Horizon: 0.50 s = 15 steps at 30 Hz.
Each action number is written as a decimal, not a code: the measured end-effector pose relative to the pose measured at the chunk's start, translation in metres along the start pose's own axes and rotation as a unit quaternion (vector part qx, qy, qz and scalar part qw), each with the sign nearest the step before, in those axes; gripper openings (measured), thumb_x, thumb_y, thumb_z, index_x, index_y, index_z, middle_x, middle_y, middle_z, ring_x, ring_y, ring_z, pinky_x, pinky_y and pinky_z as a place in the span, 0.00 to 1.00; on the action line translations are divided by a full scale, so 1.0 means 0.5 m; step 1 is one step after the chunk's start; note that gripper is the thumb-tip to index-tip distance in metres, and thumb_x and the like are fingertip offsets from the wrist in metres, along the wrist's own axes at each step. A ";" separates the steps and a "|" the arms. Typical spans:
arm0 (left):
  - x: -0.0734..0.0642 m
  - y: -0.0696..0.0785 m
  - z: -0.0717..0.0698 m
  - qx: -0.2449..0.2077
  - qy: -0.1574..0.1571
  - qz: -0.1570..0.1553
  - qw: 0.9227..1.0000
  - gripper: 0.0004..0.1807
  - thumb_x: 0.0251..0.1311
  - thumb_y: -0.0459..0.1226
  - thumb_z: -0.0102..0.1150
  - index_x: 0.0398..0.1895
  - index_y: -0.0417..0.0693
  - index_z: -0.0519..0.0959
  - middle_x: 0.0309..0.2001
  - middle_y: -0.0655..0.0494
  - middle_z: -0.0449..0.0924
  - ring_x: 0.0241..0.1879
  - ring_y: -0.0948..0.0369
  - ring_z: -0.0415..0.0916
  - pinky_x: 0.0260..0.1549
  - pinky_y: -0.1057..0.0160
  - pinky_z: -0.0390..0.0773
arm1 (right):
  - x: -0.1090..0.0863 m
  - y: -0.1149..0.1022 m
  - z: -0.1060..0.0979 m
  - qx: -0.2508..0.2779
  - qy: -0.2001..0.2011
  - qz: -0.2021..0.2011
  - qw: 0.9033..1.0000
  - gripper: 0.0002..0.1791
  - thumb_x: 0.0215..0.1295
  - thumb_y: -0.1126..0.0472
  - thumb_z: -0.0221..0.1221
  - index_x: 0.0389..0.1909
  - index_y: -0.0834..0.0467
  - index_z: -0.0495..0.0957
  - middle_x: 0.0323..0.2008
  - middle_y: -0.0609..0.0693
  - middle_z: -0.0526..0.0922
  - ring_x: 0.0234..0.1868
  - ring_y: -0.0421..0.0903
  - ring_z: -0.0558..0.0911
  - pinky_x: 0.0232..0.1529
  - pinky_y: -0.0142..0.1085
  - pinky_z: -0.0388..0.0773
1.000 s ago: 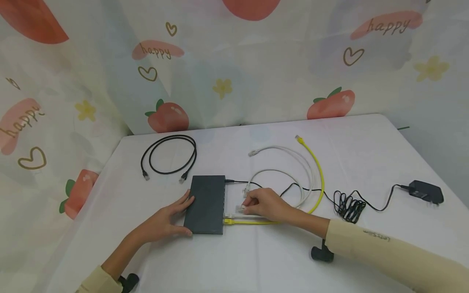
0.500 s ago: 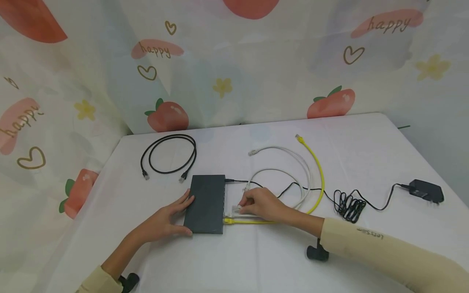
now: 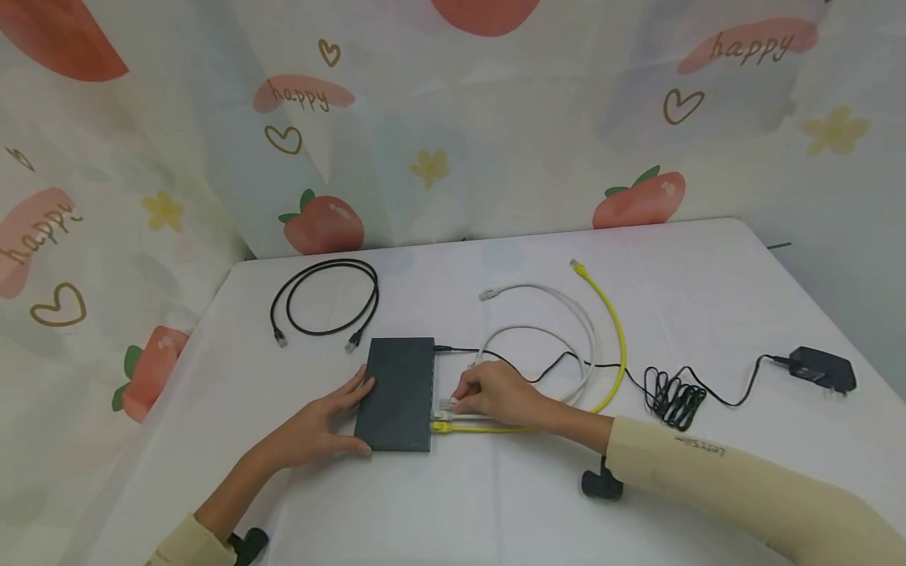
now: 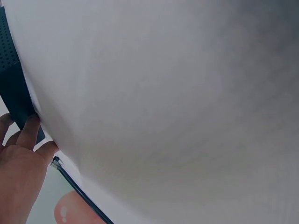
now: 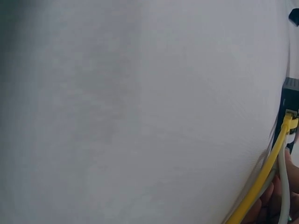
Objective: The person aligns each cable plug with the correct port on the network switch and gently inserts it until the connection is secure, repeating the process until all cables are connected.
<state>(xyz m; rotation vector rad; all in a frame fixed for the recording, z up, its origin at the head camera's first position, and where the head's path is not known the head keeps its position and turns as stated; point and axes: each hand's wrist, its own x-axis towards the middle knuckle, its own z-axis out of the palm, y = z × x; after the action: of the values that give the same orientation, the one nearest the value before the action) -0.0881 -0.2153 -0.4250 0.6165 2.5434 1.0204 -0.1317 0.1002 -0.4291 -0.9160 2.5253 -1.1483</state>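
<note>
A flat dark network switch box lies on the white-covered table. My left hand rests on its left side, fingers and thumb spread along the edge. At the box's right side, my right hand pinches the clear plug of a whitish network cable, close to the ports. A yellow network cable is plugged in at the near end, with a pale cable beside it in the right wrist view. Whether the pinched plug touches a port cannot be seen; my right fingers are partly hidden behind the cables there.
A coiled black network cable lies at the back left. White cable loops spread behind my right hand. A thin black power lead joins the box's far right corner and runs through a bundle to a power adapter.
My right hand has moved left with the clear plug, bringing it close to the box's right side. The left hand and the box stay in place.
</note>
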 end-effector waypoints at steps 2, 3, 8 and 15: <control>0.000 -0.001 0.001 0.000 0.000 -0.001 1.000 0.54 0.43 0.52 0.72 0.73 0.51 0.55 0.74 0.56 0.39 0.71 0.52 0.41 0.63 0.44 0.53 | 0.003 -0.001 0.002 -0.011 0.004 -0.006 1.000 0.03 0.52 0.60 0.69 0.26 0.52 0.84 0.24 0.36 0.81 0.27 0.33 0.76 0.27 0.30 0.73; 0.000 0.000 0.001 -0.001 0.000 -0.001 1.000 0.54 0.42 0.52 0.72 0.73 0.51 0.55 0.74 0.56 0.39 0.71 0.52 0.40 0.63 0.45 0.53 | 0.004 -0.001 0.004 -0.016 0.006 -0.008 1.000 0.03 0.52 0.60 0.69 0.26 0.52 0.84 0.24 0.35 0.81 0.27 0.33 0.76 0.27 0.30 0.73; -0.001 0.001 0.001 -0.006 -0.002 -0.003 1.000 0.54 0.42 0.51 0.73 0.73 0.50 0.54 0.74 0.57 0.38 0.71 0.53 0.40 0.63 0.45 0.53 | 0.010 -0.005 0.007 -0.024 0.012 -0.013 1.000 0.02 0.52 0.60 0.69 0.26 0.51 0.85 0.23 0.34 0.81 0.28 0.32 0.76 0.28 0.30 0.73; 0.001 0.001 0.000 0.001 -0.002 -0.005 1.000 0.54 0.42 0.52 0.72 0.73 0.50 0.54 0.74 0.56 0.38 0.71 0.52 0.40 0.63 0.45 0.53 | 0.015 -0.010 0.008 -0.016 0.005 -0.013 1.000 0.02 0.52 0.61 0.69 0.26 0.51 0.85 0.23 0.34 0.81 0.28 0.32 0.76 0.28 0.30 0.74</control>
<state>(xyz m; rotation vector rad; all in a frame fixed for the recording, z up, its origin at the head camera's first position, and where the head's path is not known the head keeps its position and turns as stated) -0.0883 -0.2147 -0.4250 0.6042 2.5423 1.0117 -0.1337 0.0905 -0.4274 -0.9570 2.5529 -1.1269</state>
